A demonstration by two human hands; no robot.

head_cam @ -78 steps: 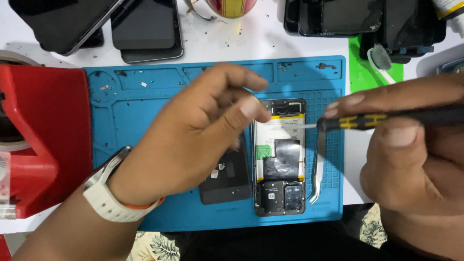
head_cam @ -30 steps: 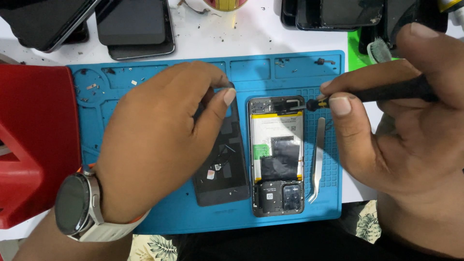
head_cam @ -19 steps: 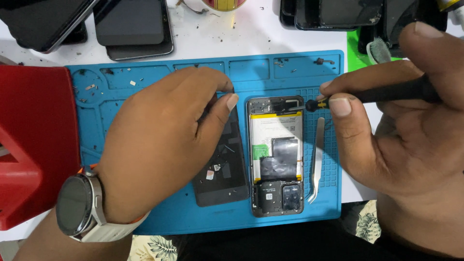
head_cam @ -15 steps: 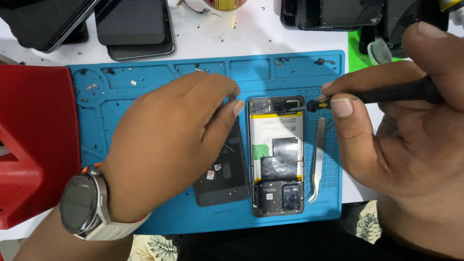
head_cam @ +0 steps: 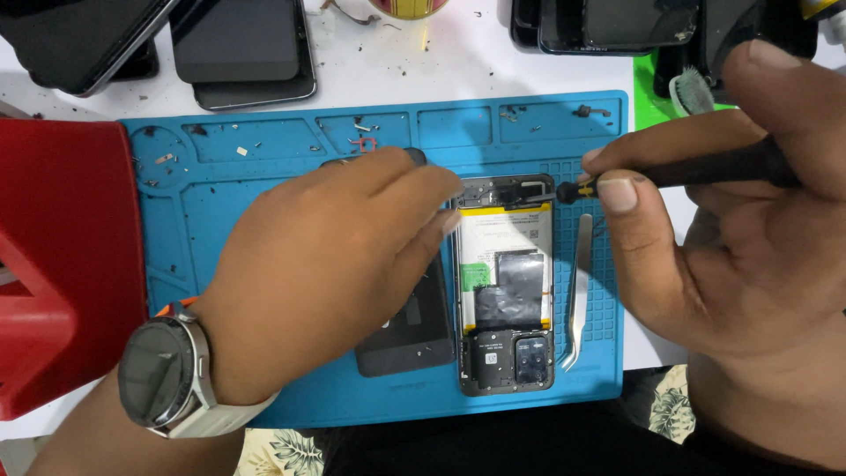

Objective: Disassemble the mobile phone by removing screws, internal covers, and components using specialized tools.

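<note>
Left hand pins opened phone flat for steadiness; right hand pinches screwdriver at phone's top edge.

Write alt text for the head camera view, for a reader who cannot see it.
A right hand holds a black screwdriver with its tip at the top edge of an opened phone on a blue repair mat. The left hand, with a wristwatch, rests beside the phone; metal tweezers lie to its right.
</note>
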